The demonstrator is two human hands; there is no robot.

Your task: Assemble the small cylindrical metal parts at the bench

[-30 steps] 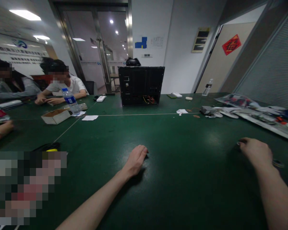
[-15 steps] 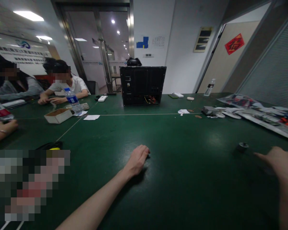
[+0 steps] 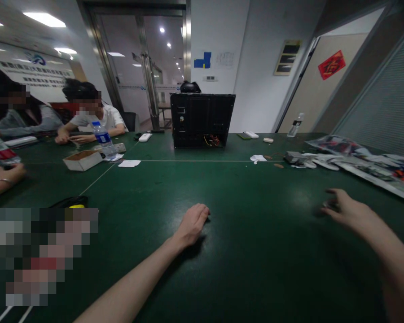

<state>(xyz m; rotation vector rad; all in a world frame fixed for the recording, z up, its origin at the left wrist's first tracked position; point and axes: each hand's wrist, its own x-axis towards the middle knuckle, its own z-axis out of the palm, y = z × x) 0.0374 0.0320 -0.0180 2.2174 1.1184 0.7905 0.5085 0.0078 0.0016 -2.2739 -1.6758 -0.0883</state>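
Note:
My left hand (image 3: pixel 192 225) rests on the green table (image 3: pixel 242 269), fingers together and curled down, its underside hidden. Nothing shows in it. Over at the right, my right hand (image 3: pixel 346 207) has its thumb and fingers round a small dark cylinder (image 3: pixel 330 205) with a metallic-looking end. The cylinder is partly covered by the fingers and blurred, so its exact kind cannot be made out. Whether it still touches the table I cannot tell.
A black open-backed case with wires (image 3: pixel 202 119) stands at the far side. Left are a small open box (image 3: pixel 82 161), a water bottle (image 3: pixel 103 139) and co-workers. Papers and parts (image 3: pixel 366 166) lie at the right, near a clear bottle (image 3: pixel 295 125).
My right hand has moved left and closed round the small dark cylinder, which stood apart from it before. The cylinder has shifted slightly left. My left hand has stayed in place.

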